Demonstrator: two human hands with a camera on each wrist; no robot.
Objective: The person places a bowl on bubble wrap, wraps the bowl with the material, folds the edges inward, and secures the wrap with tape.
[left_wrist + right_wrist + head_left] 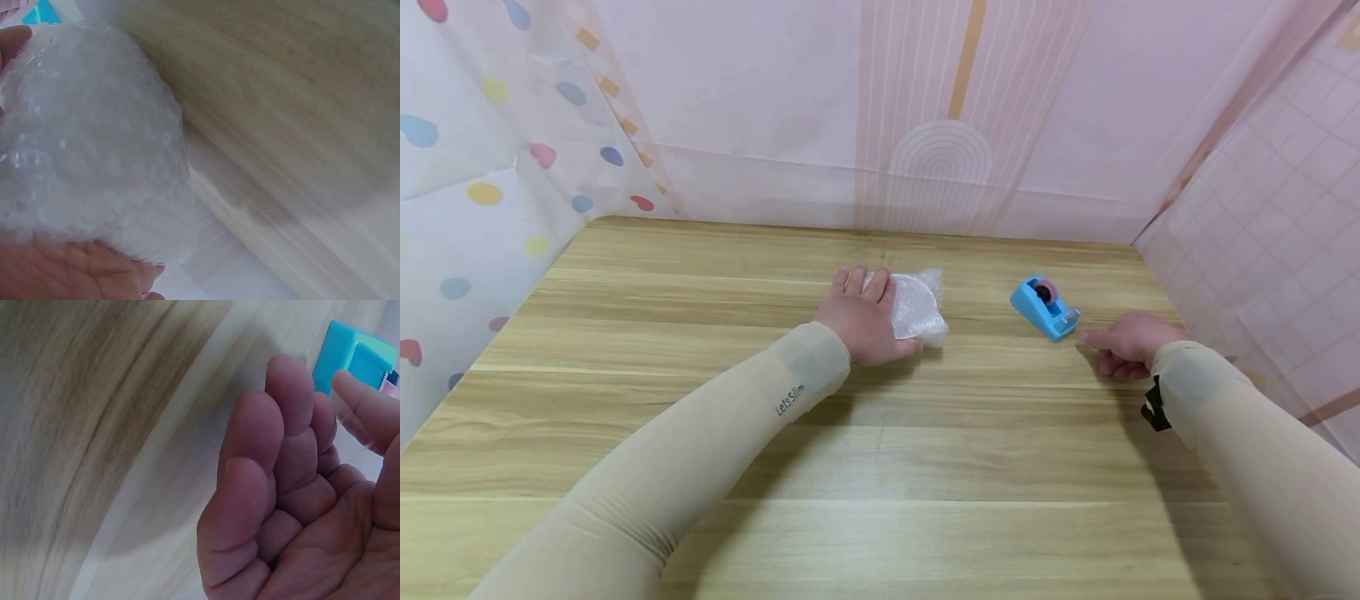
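On the table, a bubble-wrapped packet [917, 304] lies under my left hand [867, 325], its round outline showing through the clear wrap. The left fingers rest straight across its left part, the thumb along the near edge. Bubble wrap [94, 137] fills much of the left wrist view. To the right stands a light-blue tape dispenser [1041, 310] with a small pink-edged roll. My right hand [1135, 342] is just beside its cutter end, thumb and index finger meeting. In the right wrist view a thin clear strip of tape [359, 430] shows there; the other fingers curl loosely.
The wood-grain table [880, 500] meets a pink patterned sheet [775, 100] at the back. Dotted cloth [482, 167] hangs on the left, and a gridded pink sheet [1292, 225] closes the right side, close to my right forearm.
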